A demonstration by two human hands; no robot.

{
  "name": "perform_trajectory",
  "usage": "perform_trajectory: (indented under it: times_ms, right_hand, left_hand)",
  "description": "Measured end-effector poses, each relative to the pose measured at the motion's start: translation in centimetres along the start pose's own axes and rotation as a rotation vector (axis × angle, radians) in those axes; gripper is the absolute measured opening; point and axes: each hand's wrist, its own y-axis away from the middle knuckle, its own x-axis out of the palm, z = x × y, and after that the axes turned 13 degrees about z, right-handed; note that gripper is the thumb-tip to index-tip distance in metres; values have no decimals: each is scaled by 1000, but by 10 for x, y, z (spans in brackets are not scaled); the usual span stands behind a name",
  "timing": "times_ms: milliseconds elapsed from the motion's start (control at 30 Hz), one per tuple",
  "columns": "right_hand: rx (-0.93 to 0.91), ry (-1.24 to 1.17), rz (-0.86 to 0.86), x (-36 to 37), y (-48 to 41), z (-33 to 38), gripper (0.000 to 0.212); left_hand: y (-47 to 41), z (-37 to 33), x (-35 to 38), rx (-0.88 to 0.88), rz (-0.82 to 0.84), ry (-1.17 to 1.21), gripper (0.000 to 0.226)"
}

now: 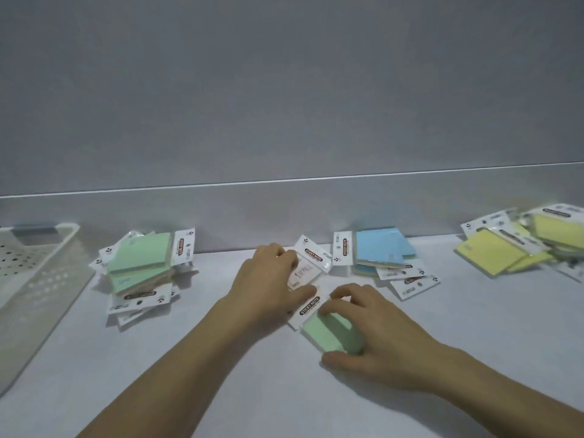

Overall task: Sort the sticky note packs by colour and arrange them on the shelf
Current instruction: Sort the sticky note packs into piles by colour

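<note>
**Green pack in the right hand, green pile across the left arm**

The right hand point(373, 327) covers a green pack point(328, 330) lying flat near the middle of the shelf point(94, 358). Its fingers curl over the far edge and the thumb closes on the near corner, so the hand pinches the pack. The pack's long axis runs diagonally, with its white header card pointing away and to the left.

The left hand point(268, 279) sits just beyond, fingers curled over a pale pack point(308, 263) and thumb against its near edge.

The move turns on one fact: the green pile point(139, 263) lies well to the left, with the left hand and forearm between it and the green pack. The left hand is the nearer one. The right hand would probably have to cross over it or wait for it to clear.

The blue pile point(379, 251) stands just beyond the right hand, and the yellow pile point(493, 251) is far to the right. Both sit against the back wall point(284, 121). Bare shelf lies in front of the green pile, while a perforated basket point(34, 273) closes off its left side.
</note>
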Motion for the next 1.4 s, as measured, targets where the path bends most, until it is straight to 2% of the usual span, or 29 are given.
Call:
perform_trajectory:
  times_ms: [67,133,267,367,567,733,833,933,1033,1100,1200,1267,1300,1367,1400]
  right_hand:
    - [39,-41,6,-4,8,-5,68]
    - [83,-107,33,-9,16,-11,75]
    - [97,-190,1,-4,22,-14,80]
    - [107,-226,-102,6,24,-12,72]
    - [127,-353,-198,8,31,-16,63]
    - [118,-637,-293,9,24,-40,35]
    - [142,-898,-233,5,24,-42,41]
    - [135,-1139,-207,0,26,-42,44]
    - [34,-1427,-54,-4,29,-41,50]
    - [-24,-1579,53,-5,29,-38,54]
    - [-56,-1658,89,-10,27,-33,63]
    - [-63,-1649,101,-16,22,-28,66]
    - [-66,-1636,117,-19,18,-24,66]
    - [-67,-1629,143,-24,4,-11,62]
    - [-69,-1633,149,-27,-5,-3,59]
  left_hand:
    - [-1,-2,5,-16,-33,3,52]
    - [1,-2,9,-16,-63,61,53]
    - [16,6,10,56,-112,66,50]
    - [25,16,-1,107,-122,90,43]
    - [26,33,-16,86,-238,414,32]
    - [26,33,-19,86,-97,634,29]
    - [29,31,-22,130,-31,598,28]
    - [37,30,-28,116,-55,509,31]
    - [48,31,-33,53,-109,507,35]
    - [59,33,-32,-4,-168,597,23]
    - [86,39,-29,-60,-209,781,21]
    - [108,44,-30,-86,-200,952,10]
    - [119,49,-30,-96,-190,1021,6]
    - [139,62,-30,-125,-189,1127,15]
    - [148,68,-30,-145,-207,1159,12]
